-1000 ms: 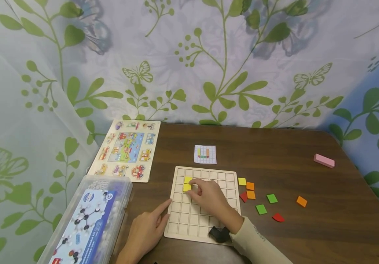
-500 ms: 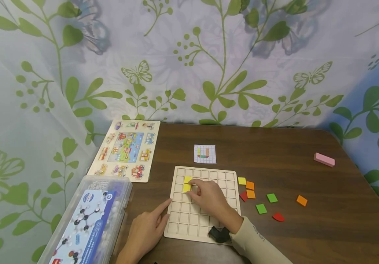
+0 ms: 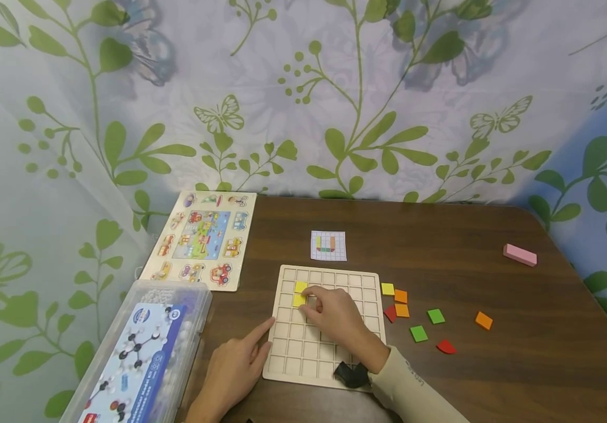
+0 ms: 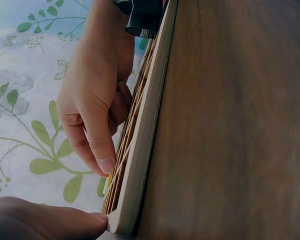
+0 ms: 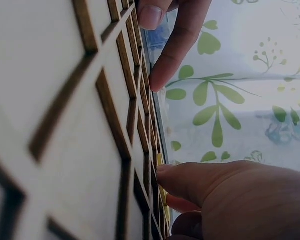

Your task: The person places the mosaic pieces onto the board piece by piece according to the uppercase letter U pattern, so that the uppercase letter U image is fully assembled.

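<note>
A wooden grid board lies on the dark table. Two yellow square tiles sit on it one behind the other: the far one and the near one. My right hand reaches over the board and pinches the near yellow tile between thumb and index finger. At the board's left edge rests my left hand, its index finger stretched out and touching the rim. In the right wrist view, the right thumb lies against a sliver of yellow; the tile is mostly hidden there.
Right of the board lie loose tiles: a yellow square, several orange squares, green squares and red pieces. A pattern card lies behind. Leftward are a picture puzzle and a plastic box; far right, a pink block.
</note>
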Available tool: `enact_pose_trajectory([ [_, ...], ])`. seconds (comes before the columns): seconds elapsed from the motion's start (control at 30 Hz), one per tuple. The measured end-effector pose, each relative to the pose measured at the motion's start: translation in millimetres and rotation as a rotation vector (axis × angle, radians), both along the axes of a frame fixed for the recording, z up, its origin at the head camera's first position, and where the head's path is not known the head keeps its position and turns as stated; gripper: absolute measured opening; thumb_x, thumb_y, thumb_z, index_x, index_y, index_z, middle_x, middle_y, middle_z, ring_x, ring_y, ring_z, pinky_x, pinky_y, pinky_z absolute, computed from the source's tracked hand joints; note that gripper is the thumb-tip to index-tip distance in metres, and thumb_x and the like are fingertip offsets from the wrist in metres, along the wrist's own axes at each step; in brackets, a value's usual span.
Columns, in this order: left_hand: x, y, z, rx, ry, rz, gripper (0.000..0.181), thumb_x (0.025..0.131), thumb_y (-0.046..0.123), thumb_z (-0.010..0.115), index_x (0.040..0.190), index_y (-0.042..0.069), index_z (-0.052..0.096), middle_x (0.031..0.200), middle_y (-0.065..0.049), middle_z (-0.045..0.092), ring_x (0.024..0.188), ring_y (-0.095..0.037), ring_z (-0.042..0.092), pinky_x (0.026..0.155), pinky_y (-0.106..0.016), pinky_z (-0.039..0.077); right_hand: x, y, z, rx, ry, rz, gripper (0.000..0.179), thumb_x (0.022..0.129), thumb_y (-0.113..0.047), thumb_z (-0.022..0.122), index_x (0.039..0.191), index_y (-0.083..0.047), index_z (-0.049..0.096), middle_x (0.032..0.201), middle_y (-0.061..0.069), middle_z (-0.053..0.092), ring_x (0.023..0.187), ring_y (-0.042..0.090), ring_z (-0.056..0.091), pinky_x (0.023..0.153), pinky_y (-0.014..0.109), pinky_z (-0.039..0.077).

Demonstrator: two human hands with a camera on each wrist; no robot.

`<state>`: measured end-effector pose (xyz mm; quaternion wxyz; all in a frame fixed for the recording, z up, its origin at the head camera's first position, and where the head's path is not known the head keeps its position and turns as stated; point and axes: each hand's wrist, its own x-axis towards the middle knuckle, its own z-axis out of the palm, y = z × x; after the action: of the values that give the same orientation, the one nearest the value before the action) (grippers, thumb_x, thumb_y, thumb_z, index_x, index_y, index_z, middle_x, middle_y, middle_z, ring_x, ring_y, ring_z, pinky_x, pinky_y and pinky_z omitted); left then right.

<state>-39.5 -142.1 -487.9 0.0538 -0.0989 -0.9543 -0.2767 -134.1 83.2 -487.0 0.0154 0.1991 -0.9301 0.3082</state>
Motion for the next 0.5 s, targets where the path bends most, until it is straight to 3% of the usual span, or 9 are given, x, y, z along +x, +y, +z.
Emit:
enact_pose_trajectory([
  [0.5, 1.5, 0.4, 0.4, -0.001, -0.016, -0.002, 0.041, 0.095, 0.023, 0.072, 0.136, 0.023, 0.068, 0.051, 0.021, 0.027, 0.045, 0.003, 0.018, 0.042, -0.022, 0.023, 5.6, 11, 4.8, -0.088, -0.055, 0.008, 0.017, 0.092, -0.024, 0.078, 0.108, -0.019, 0.077, 0.055, -0.014, 0.039, 0.051, 0.002, 0.033, 0.05, 0.023, 0.032],
])
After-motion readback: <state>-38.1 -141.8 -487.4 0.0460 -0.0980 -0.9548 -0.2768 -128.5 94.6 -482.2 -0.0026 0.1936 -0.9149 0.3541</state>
